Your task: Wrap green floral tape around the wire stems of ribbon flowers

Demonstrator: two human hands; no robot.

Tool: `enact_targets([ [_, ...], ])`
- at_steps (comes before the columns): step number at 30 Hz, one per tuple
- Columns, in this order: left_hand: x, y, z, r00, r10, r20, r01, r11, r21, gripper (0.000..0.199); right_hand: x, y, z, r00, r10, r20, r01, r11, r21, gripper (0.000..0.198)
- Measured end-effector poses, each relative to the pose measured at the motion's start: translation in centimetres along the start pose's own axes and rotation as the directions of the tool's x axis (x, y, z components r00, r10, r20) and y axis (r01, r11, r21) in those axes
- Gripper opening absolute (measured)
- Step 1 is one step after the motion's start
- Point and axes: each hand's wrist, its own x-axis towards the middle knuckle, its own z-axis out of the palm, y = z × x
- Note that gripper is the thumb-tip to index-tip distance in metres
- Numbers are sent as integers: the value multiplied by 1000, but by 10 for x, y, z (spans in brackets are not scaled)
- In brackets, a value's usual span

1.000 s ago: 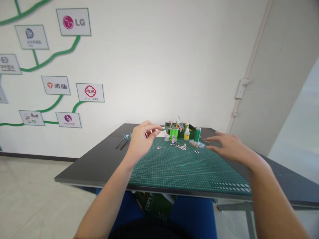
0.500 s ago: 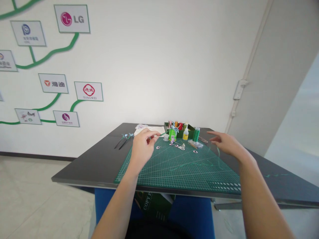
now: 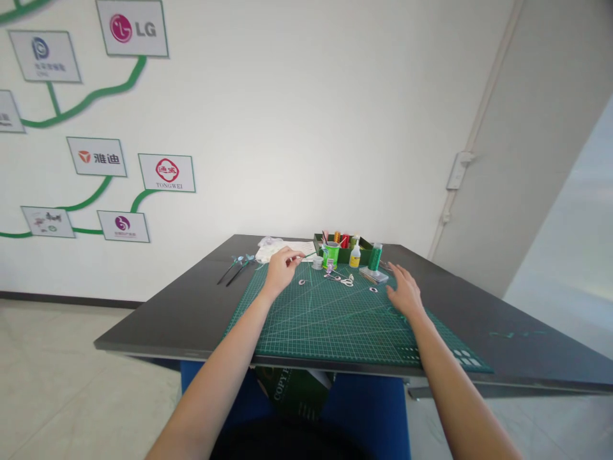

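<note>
My left hand (image 3: pixel 281 269) is raised over the left part of the green cutting mat (image 3: pixel 306 326). Its thumb and fingers pinch a thin green stem (image 3: pixel 309 255) that points right, toward a bright green can (image 3: pixel 330 257); the far tip is too small to make out. My right hand (image 3: pixel 406 292) reaches out at the mat's right edge, fingers apart, holding nothing I can see. Just past its fingertips lies a slim tool (image 3: pixel 384 266), partly covered by them. Left of that hand, a green spool (image 3: pixel 375 257) stands on a flat pale box (image 3: pixel 374 275).
White-handled scissors (image 3: pixel 347 282), small oval pieces and a white-capped glue bottle (image 3: pixel 354 257) are mid-table. A dark green tray (image 3: pixel 365 255) holds coloured spools. Two dark-stemmed blue flowers (image 3: pixel 239 271) lie left, near white paper (image 3: pixel 301 250). Green scraps (image 3: pixel 517 334) lie right.
My right hand has moved left and down from the mat's far right side, beside the pale box. A green strand hanging below it no longer shows there. My left hand still pinches the stem.
</note>
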Motion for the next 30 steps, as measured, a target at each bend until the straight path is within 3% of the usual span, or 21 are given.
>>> enact_targets([
  [1,-1,-8,3,1000,-19,13,19,1000,-5,10,-2,1,1,1000,1,-16,-1,1000,10,45],
  [4,-9,-26,13,996,-64,61,66,997,-33,31,-4,-5,2,999,-22,-40,24,998,64,38],
  [8,-20,-35,27,989,-84,124,96,991,-97,35,-10,-43,18,992,-128,4,124,965,230,35],
  [12,-25,-38,36,982,-99,162,121,984,-129,35,-28,-102,58,951,-282,129,185,851,492,32],
  [16,-25,-42,37,974,-118,195,145,981,-132,36,-41,-141,88,893,-357,275,62,703,709,34],
  [21,-24,-47,38,963,-154,223,191,969,-158,37,-45,-136,89,846,-340,412,-136,609,781,36],
  [30,-26,-47,41,919,-233,317,304,932,-197,39,-45,-127,86,798,-305,520,-240,630,738,35],
])
